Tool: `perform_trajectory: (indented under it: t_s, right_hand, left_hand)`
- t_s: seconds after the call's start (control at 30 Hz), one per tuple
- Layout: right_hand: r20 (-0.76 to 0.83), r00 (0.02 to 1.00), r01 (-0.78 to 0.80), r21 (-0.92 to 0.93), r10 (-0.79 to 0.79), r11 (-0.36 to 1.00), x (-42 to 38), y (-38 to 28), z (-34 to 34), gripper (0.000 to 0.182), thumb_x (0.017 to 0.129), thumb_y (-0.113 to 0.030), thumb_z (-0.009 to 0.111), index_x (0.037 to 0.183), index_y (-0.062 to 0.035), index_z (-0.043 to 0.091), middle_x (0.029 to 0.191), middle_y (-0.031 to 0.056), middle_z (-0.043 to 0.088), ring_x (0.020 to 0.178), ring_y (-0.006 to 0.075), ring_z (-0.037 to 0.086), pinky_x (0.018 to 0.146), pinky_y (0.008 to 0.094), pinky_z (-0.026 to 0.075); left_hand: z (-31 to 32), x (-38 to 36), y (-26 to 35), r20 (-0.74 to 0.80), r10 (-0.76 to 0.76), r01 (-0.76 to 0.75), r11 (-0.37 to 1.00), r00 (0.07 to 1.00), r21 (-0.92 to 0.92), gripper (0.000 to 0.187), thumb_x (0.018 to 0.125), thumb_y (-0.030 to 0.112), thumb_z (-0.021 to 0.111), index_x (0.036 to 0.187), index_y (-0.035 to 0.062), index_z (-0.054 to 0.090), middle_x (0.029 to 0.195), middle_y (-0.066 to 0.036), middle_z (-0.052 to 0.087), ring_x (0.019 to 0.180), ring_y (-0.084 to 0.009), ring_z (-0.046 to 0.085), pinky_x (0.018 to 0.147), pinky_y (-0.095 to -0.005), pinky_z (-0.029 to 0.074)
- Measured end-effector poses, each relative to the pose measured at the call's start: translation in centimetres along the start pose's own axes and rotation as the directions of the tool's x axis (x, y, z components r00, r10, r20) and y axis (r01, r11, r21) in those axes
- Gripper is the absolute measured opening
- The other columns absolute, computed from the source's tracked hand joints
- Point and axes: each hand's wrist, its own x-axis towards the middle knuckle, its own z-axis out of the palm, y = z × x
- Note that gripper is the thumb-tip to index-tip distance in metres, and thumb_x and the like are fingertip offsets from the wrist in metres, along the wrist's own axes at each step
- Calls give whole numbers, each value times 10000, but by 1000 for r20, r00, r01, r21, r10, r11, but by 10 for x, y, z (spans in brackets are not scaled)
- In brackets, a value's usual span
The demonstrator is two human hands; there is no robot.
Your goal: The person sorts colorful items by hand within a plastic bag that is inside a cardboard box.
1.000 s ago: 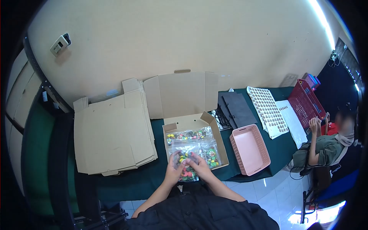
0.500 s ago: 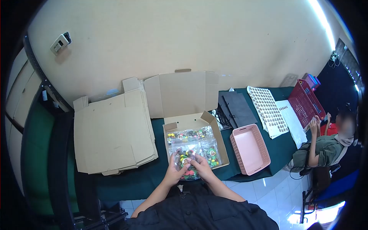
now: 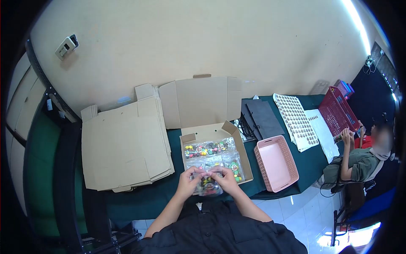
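My left hand (image 3: 188, 183) and my right hand (image 3: 226, 180) are both closed on the upper part of a clear plastic bag of colourful candies (image 3: 209, 188). Their fingertips meet near the middle of it, and the bag hangs below them at the front edge of an open cardboard box (image 3: 246, 164). Inside the box lie several similar candy bags (image 3: 210, 147) with yellow, red, green and brown pieces. My hands and the held bag hide part of the box's front. The box lid (image 3: 201, 101) stands upright at the back.
Left of the box is a stack of flat cardboard boxes (image 3: 122, 144). To the right are black paper bags (image 3: 264, 120), a pink basket (image 3: 277, 165), sticker sheets (image 3: 296, 122) and a maroon basket (image 3: 337, 112). A person in a green top (image 3: 361, 165) sits at the far right.
Both hands have moved up the candy bag to its upper part, fingertips drawn together. The bag now sits lower, showing more of the bags in the box.
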Motion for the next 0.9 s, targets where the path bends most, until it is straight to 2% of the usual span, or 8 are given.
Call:
perform_trajectory:
  t_s: [0.03,0.07,0.37,0.47,0.57,0.67,0.7,0.9]
  right_hand:
    - [34,999,22,-64,-20,998,-1,0,1,202,820,-175,611,891,12,635,855,67,629,838,114,559,773,265,426]
    - [71,997,46,-128,-38,991,-1,0,1,211,821,-183,608,894,13,637,847,63,626,831,116,557,776,273,422]
    - [342,918,-193,-58,201,980,-4,-3,-24,344,910,-285,465,1097,-19,578,840,14,594,801,77,512,742,236,406]
    - [284,939,-151,-172,195,974,0,10,-28,359,919,-275,444,1142,-13,545,877,19,598,804,87,518,770,245,407]
    - [-110,987,108,-92,-118,990,5,5,-20,335,922,-212,429,1179,-15,513,1004,86,590,883,133,525,825,267,402]
    - [-127,946,242,-340,-299,909,0,-14,-3,321,909,-177,446,1184,-24,511,1057,136,567,954,201,532,870,294,382]
    - [-3,907,361,-506,-420,783,0,-6,-1,328,880,-127,466,1193,-40,511,1143,162,531,983,224,522,900,325,367]
    - [66,910,387,-489,-409,782,-2,-12,21,461,751,-121,637,1191,-72,508,1138,131,439,1048,259,444,902,339,360]
  left_hand:
    - [0,-1,11,-44,-67,67,998,997,-17,92,803,95,609,816,4,618,751,-19,608,741,-83,540,663,-217,419]
    - [-1,-2,15,-47,-63,63,998,997,-18,92,803,95,609,816,4,618,751,-19,608,741,-83,540,663,-217,419]
    - [-30,-9,-1,214,-126,119,992,969,49,293,901,210,481,1042,-28,578,930,-89,620,833,-133,573,758,-264,452]
    - [-25,-7,-12,36,-3,7,994,999,-112,339,914,206,452,1176,-8,482,1094,-99,550,990,-165,518,865,-290,404]
    - [-27,-3,4,-115,54,-70,987,992,-142,406,917,196,441,1271,13,364,1192,-114,480,1078,-187,475,926,-320,373]
    - [-11,-6,9,24,31,-29,994,999,-101,467,897,219,485,1291,21,331,1195,-125,475,1113,-197,454,957,-325,345]
    - [-3,-7,10,34,85,-83,995,996,-61,555,848,282,565,1298,42,346,1179,-123,484,1118,-209,443,906,-324,395]
    - [22,-18,20,-125,-6,-12,990,992,-143,489,804,254,631,1214,47,465,1066,-80,570,1017,-176,522,918,-357,369]
